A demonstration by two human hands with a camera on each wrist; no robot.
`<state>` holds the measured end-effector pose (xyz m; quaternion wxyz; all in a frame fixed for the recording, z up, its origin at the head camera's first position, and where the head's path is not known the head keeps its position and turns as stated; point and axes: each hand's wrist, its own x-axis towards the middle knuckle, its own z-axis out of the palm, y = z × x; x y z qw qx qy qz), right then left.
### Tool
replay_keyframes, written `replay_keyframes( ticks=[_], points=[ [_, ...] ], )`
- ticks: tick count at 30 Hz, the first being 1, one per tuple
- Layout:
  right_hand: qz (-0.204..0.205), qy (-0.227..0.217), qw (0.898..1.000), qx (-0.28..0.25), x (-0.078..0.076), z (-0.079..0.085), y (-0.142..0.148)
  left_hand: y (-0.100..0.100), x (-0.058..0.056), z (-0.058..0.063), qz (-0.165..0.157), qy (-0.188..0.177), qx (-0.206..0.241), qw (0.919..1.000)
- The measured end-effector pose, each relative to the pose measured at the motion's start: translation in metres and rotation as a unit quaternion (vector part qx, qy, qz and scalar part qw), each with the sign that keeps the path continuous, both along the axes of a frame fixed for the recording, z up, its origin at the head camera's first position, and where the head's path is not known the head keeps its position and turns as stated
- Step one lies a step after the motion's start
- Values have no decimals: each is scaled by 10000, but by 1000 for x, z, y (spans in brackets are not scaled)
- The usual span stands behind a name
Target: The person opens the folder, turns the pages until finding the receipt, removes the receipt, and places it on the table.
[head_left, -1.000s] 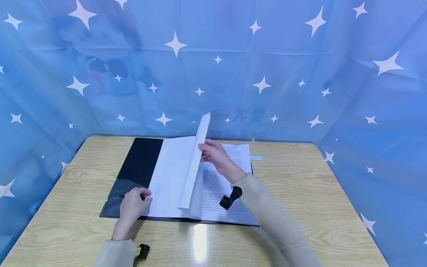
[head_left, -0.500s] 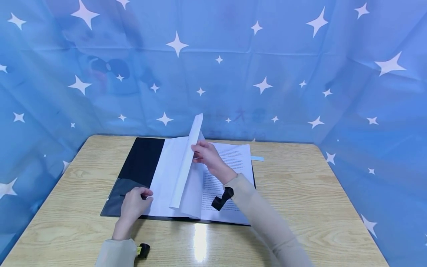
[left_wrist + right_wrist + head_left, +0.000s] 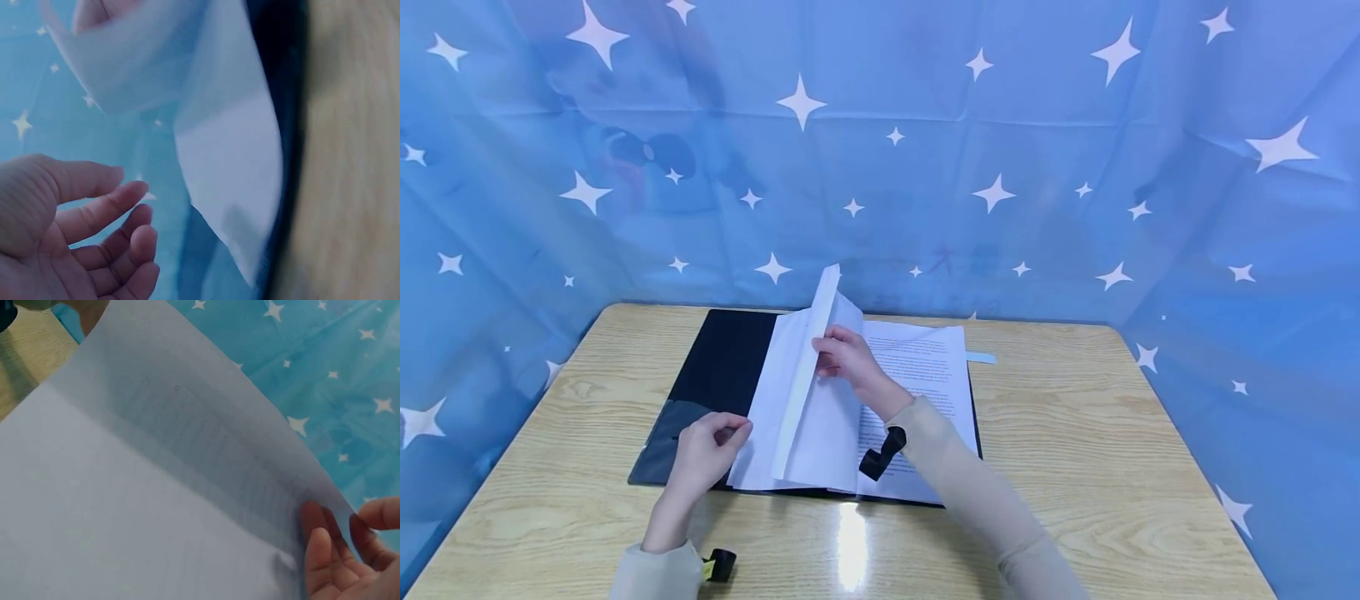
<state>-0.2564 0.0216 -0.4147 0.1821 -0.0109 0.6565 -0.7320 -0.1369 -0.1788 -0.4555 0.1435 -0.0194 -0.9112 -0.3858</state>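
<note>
My right hand (image 3: 853, 365) pinches the edge of a raised white sheet (image 3: 799, 392) between thumb and fingers. In the right wrist view, faint print shows through the sheet (image 3: 162, 444) near the fingers. The sheet belongs to a stack of papers in an open black folder (image 3: 730, 358) on the table. A printed page (image 3: 917, 367) faces up on the folder's right side. By the lower left corner of the turned pages (image 3: 751, 471), my left hand (image 3: 706, 450) hovers with loosely bent fingers. In the left wrist view, that hand (image 3: 94, 231) holds nothing, apart from the paper.
A light blue tab (image 3: 981, 358) sticks out past the folder's right edge. Beneath everything lies a wood-grain table (image 3: 1075, 450). A blue curtain with white stars (image 3: 880, 167) hangs right behind the table's back edge and along its sides.
My right hand has carried the raised sheet leftward and slightly down, over the left pages. My left hand has shifted slightly, its thumb and forefinger now closer together.
</note>
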Motion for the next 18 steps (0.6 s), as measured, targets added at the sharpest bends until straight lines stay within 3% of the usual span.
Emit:
replay_keyframes(
  ticks=[3,6,11,18],
  points=[
    [-7,-26,10000,-92,1,-2,-3,9,3,9,-31,439,238,9987],
    [13,-53,9999,-121,2,-4,-7,17,8,17,-41,653,351,9972],
    [16,-71,9999,-81,3,-5,-12,30,13,28,-95,548,442,9975],
    [70,-92,9998,-139,5,-5,-17,43,16,34,-101,185,164,9996]
  ],
)
